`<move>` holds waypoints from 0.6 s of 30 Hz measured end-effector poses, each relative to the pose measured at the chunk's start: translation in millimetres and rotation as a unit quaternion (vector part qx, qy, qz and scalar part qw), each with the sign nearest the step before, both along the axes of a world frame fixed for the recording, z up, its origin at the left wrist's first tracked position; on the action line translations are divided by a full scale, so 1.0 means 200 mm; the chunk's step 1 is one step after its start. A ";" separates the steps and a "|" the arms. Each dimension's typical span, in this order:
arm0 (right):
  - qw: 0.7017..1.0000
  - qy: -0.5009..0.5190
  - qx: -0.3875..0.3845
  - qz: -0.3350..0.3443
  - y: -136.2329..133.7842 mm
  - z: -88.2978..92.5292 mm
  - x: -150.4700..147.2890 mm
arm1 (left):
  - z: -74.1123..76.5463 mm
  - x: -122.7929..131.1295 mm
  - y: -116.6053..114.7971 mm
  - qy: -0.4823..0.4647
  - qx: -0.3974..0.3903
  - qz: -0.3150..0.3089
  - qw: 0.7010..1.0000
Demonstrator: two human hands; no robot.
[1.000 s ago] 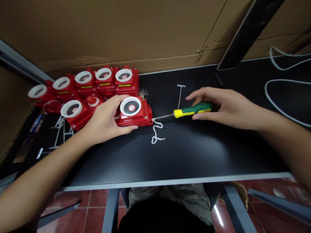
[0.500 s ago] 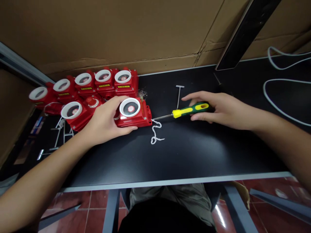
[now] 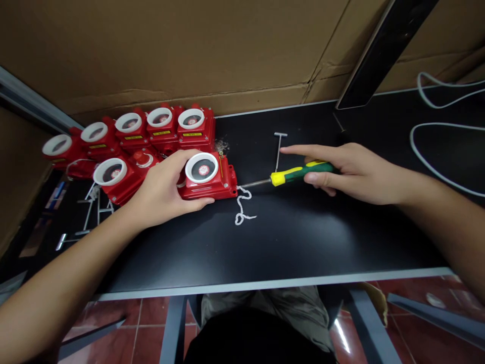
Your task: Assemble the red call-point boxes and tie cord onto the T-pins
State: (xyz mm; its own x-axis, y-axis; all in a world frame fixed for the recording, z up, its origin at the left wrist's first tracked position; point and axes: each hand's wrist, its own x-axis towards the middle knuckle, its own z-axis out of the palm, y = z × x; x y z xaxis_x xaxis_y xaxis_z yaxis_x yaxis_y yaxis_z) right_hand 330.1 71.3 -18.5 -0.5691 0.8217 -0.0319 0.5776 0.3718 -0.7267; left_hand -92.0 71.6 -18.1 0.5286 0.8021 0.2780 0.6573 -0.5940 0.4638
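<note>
My left hand is wrapped round a red alarm box with a white-rimmed round window, pressing it on the black bench. A green and yellow screwdriver lies in my right hand, thumb below the handle and index finger stretched out past it. The screwdriver's shaft reaches to the right end of the box; its tip is hidden there. From that same end a white twisted cord trails onto the bench. Just beyond the screwdriver lies a T-handled metal key, close to my index fingertip.
Several similar red boxes stand in a row at the back left. More metal T-keys lie by my left forearm. Small debris is scattered behind the box. White cable loops at right, near a black post.
The screwdriver handle has rolled in my right hand, and my index finger has straightened along it. My left hand, the box and the cord have stayed nearly still.
</note>
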 end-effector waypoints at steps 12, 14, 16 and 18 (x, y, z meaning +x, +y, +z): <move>0.999 -0.005 0.033 0.001 0.04 0.01 0.00 | 0.00 -0.01 0.00 0.016 0.007 0.002 1.000; 0.999 0.001 0.050 -0.003 0.04 0.01 0.00 | 0.00 -0.01 0.00 0.015 0.009 0.002 1.000; 1.000 -0.008 0.025 -0.004 0.03 0.02 0.01 | 0.00 0.00 0.00 0.013 0.006 -0.002 1.000; 1.000 -0.022 -0.006 -0.001 0.02 0.03 0.01 | 0.00 0.00 0.00 0.007 0.010 -0.005 1.000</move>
State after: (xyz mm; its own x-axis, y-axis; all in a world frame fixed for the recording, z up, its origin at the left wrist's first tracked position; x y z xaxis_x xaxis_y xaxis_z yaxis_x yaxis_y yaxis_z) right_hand 331.2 76.0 -12.2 -0.5649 0.8225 -0.0665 0.6107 0.3625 -0.7040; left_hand -92.7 72.0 -18.5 0.5406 0.7913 0.2855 0.6581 -0.6092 0.4423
